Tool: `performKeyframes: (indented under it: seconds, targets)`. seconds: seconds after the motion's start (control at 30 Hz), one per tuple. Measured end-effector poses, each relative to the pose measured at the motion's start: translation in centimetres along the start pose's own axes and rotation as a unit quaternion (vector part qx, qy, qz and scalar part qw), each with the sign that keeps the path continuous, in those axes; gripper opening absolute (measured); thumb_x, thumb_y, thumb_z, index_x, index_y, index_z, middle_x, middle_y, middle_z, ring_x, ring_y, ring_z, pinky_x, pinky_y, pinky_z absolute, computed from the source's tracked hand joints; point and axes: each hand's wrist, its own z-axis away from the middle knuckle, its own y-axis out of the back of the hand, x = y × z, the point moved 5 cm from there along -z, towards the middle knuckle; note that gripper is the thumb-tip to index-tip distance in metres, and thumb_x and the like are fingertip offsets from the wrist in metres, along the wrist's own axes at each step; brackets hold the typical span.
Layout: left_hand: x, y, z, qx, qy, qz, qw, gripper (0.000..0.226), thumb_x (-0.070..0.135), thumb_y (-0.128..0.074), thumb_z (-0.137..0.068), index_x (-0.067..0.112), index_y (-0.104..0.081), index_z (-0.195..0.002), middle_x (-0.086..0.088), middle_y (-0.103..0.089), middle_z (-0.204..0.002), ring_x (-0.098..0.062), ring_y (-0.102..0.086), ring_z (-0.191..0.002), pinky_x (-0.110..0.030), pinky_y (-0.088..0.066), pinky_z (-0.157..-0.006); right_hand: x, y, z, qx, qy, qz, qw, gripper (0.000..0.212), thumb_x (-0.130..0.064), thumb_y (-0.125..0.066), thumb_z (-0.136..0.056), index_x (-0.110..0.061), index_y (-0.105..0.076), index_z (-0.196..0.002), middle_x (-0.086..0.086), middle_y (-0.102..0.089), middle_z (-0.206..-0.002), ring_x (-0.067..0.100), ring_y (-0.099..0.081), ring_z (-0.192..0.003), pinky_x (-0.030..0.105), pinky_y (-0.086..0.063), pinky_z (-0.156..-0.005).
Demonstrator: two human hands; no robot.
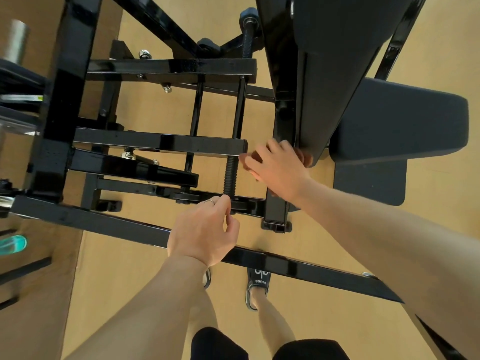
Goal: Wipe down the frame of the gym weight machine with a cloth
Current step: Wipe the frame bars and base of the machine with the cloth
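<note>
1. Seen from above: black steel frame (166, 144) of the weight machine, made of square tubes crossing over a tan floor (298, 302).
2. Right hand (279, 168) reaching in beside the end of a horizontal crossbar (207, 146), fingers curled round a reddish-brown cloth (253, 158); only small bits of cloth visible, at the fingertips and under the palm edge by the backrest.
3. Cloth touching or just beside the crossbar end, close to the upright post (279, 203); exact contact hidden by the hand.
4. Left hand (205, 229) lower in view, over the long diagonal bottom rail (298, 266), fingers loosely curled with thumb and forefinger close together near the threaded rod (231, 175); cannot tell whether the grip closes on the rod or merely hangs beside it. Ring (210, 202) on one finger.
5. Threaded rod running vertically through the crossbar, its ribbed part between the two hands.
6. Dark padded backrest (337, 74) and seat pad (402, 120) to the right of the frame.
7. Weight plates and a chrome sleeve (18, 40) at the left edge, blurred.
8. Teal object (13, 244) at the far left edge, too blurred to identify.
9. Below the rail: bare legs, black shorts, and a black sandal (257, 287) on the floor.
</note>
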Motion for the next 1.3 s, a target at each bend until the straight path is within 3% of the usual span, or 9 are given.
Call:
performKeyframes:
  seconds: [0.17, 0.3, 0.5, 0.73, 0.83, 1.0, 1.1, 1.23, 1.3]
  targets:
    - [0.0, 0.1, 0.1, 0.000, -0.001, -0.010, 1.000, 0.015, 0.028, -0.063, -0.088, 0.024, -0.050, -0.081, 0.011, -0.047, -0.062, -0.011, -0.046, -0.050, -0.032, -0.050, -0.045, -7.0, -1.7, 6.7, -0.012, 0.180, -0.030, 0.983, 0.062, -0.020, -0.083, -0.079, -0.018, -0.053, -0.134, 0.008, -0.057, -0.131, 0.031, -0.052, -0.121, 0.050, -0.044, -0.104]
    - [0.1, 0.1, 0.1, 0.004, -0.001, -0.009, 1.000, 0.014, 0.028, -0.064, -0.088, 0.025, -0.052, -0.081, 0.011, -0.050, -0.062, -0.010, -0.047, -0.050, -0.032, -0.050, -0.044, -5.7, -1.4, 5.0, -0.017, 0.266, 0.026, 0.964, 0.050, -0.026, -0.079, -0.086, -0.023, -0.056, -0.131, 0.005, -0.059, -0.129, 0.028, -0.056, -0.118, 0.046, -0.046, -0.101]
    - [-0.1, -0.1, 0.1, 0.005, -0.001, -0.003, 1.000, 0.014, 0.027, -0.065, -0.088, 0.025, -0.053, -0.081, 0.011, -0.050, -0.062, -0.010, -0.048, -0.050, -0.033, -0.051, -0.044, 0.9, 0.3, -1.6, 0.040, 0.005, -0.001, 0.999, 0.031, -0.041, -0.061, -0.098, -0.025, -0.062, -0.125, 0.007, -0.060, -0.128, 0.028, -0.056, -0.117, 0.046, -0.046, -0.096]
    - [0.1, 0.1, 0.1, 0.005, -0.003, -0.014, 1.000, 0.017, 0.029, -0.064, -0.088, 0.026, -0.049, -0.079, 0.011, -0.048, -0.060, -0.008, -0.045, -0.049, -0.030, -0.049, -0.043, -6.2, -2.9, 8.1, 0.006, 0.124, -0.095, 0.988, 0.063, -0.024, -0.084, -0.079, -0.021, -0.052, -0.134, 0.007, -0.057, -0.133, 0.032, -0.053, -0.122, 0.052, -0.046, -0.105]
    - [0.1, 0.2, 0.1, 0.011, -0.002, -0.010, 1.000, 0.016, 0.029, -0.065, -0.088, 0.026, -0.051, -0.080, 0.011, -0.050, -0.061, -0.008, -0.047, -0.049, -0.030, -0.049, -0.043, -3.8, -2.5, 5.3, 0.028, 0.165, -0.078, 0.983, 0.045, -0.035, -0.075, -0.090, -0.025, -0.053, -0.129, 0.005, -0.061, -0.125, 0.029, -0.057, -0.114, 0.047, -0.049, -0.098]
    - [0.1, 0.2, 0.1, 0.019, -0.005, -0.001, 1.000, 0.015, 0.028, -0.065, -0.087, 0.026, -0.052, -0.079, 0.012, -0.049, -0.061, -0.007, -0.046, -0.049, -0.029, -0.048, -0.042, 0.9, -1.4, 2.1, 0.091, -0.069, -0.149, 0.982, 0.028, -0.040, -0.056, -0.102, -0.024, -0.057, -0.125, 0.010, -0.060, -0.127, 0.034, -0.055, -0.118, 0.052, -0.048, -0.100]
    - [0.0, 0.2, 0.2, 0.015, -0.004, -0.008, 1.000, 0.015, 0.029, -0.064, -0.088, 0.026, -0.052, -0.080, 0.012, -0.050, -0.062, -0.007, -0.047, -0.050, -0.028, -0.048, -0.043, -1.1, -1.5, 4.7, 0.142, -0.275, -0.282, 0.908, 0.033, -0.035, -0.065, -0.099, -0.028, -0.053, -0.129, 0.011, -0.053, -0.136, 0.033, -0.047, -0.126, 0.048, -0.045, -0.105]
    - [-0.1, 0.0, 0.1, 0.000, 0.006, -0.011, 1.000, 0.014, 0.030, -0.063, -0.089, 0.027, -0.052, -0.081, 0.013, -0.050, -0.064, -0.007, -0.047, -0.052, -0.027, -0.049, -0.045, -3.3, -2.3, 8.8, 0.103, -0.461, -0.585, 0.660, 0.041, -0.030, -0.066, -0.099, -0.039, -0.040, -0.130, -0.006, -0.041, -0.129, 0.015, -0.052, -0.114, 0.016, -0.049, -0.091]
    - [-0.1, 0.1, 0.2, -0.007, 0.013, -0.012, 1.000, 0.014, 0.031, -0.063, -0.090, 0.028, -0.052, -0.082, 0.013, -0.051, -0.064, -0.007, -0.048, -0.052, -0.028, -0.051, -0.046, -3.8, -2.0, 9.6, 0.071, -0.475, -0.576, 0.662, 0.047, -0.030, -0.064, -0.100, -0.031, -0.041, -0.141, -0.006, -0.038, -0.130, 0.009, -0.049, -0.112, 0.012, -0.046, -0.086]
